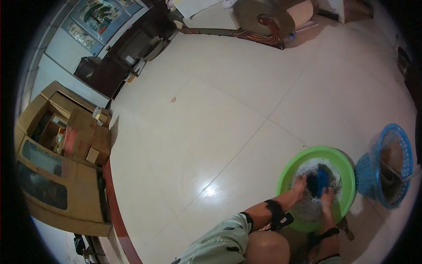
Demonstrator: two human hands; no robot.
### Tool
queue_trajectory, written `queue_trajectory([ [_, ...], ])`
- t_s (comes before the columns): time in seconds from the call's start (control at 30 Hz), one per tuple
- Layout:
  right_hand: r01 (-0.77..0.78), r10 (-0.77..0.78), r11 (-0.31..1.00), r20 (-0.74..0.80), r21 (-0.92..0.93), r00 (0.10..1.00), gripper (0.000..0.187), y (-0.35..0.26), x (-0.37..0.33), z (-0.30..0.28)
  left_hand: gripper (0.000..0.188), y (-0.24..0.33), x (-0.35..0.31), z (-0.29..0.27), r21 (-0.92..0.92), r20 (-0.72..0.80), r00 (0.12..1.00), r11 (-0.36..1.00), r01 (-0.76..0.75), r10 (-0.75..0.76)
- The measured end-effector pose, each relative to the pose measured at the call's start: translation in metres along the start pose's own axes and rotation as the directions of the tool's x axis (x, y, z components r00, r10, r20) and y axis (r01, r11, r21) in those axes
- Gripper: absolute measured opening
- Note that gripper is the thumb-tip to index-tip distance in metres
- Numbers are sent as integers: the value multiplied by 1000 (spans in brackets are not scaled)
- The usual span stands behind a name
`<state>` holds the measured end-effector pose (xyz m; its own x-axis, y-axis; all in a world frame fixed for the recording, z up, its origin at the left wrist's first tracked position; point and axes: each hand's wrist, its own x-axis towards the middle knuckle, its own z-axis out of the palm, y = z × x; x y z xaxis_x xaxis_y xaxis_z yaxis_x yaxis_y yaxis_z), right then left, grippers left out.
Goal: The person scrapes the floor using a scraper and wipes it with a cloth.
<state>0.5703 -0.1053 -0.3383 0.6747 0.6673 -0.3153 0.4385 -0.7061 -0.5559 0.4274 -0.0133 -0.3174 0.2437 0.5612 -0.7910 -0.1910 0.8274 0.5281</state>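
Note:
A round green plastic basin [286, 176] stands on the floor at the lower right, holding grey water with white suds [307, 210]. Both my hands reach into it. My left hand [300, 184] is closed at the side of a wet bundle [322, 178], part black and part bright blue, which looks like cloth. On the bundle's right side my right hand [327, 196] grips it too, with fingertips partly hidden by suds and the bundle. A black band [275, 208] wraps my left forearm, and a similar dark one [323, 236] is on my right.
Right beside the basin is a blue plastic basket [369, 176] with brownish items inside. Pale floor tiles [228, 114] spread ahead. A wooden cabinet [83, 189] and cardboard boxes [102, 145] line the left. Carved wooden seating [270, 31] stands at the back.

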Motion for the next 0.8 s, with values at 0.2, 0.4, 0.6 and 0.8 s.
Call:
queue_trajectory([
  [0.2, -98, -13, 892, 242, 441, 970, 26, -48, -17, -24, 58, -9, 30, -37, 23, 54, 996, 997, -71, 70],
  [0.4, 58, -184, 595, 65, 802, 981, 22, -87, -56, -31, 49, 13, 7, -13, -204, 376, 914, 949, 242, -152],
  [0.6, 577, -574, 768, -101, 279, 813, 23, -137, -89, -82, 40, 40, -53, 28, -62, 459, 873, 975, 214, -163],
  [0.8, 375, -367, 923, -98, 83, 925, 35, -118, -50, -54, 50, 12, -19, 28, 68, 344, 939, 998, 2, -26],
])
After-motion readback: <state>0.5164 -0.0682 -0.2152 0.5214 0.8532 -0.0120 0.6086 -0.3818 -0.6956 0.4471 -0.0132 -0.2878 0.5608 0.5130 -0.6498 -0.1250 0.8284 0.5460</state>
